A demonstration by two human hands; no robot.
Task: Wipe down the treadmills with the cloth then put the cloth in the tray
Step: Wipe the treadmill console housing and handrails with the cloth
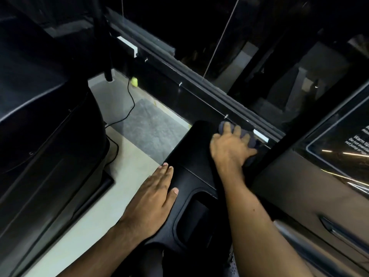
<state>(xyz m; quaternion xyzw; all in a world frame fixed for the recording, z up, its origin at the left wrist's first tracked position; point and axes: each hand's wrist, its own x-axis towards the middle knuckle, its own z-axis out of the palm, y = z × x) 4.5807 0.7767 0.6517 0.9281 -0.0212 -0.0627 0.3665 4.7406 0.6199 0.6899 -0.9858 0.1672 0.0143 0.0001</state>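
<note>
My right hand (229,145) presses a dark grey cloth (250,136) onto the far end of a black treadmill console arm (189,148), next to its upright post. The fingers are spread over the cloth, and most of the cloth is hidden beneath them. My left hand (153,198) lies flat with straight fingers on the near left edge of the same black console, beside a recessed tray pocket (191,218). The treadmill's glossy screen panel (339,148) with white warning text is at the right.
A second black treadmill (40,126) stands at the left across a pale floor strip (95,206). A black cable (127,108) runs over the floor and a grey mat (147,124). A small yellow-green object (134,81) lies by the dark window rail (199,90).
</note>
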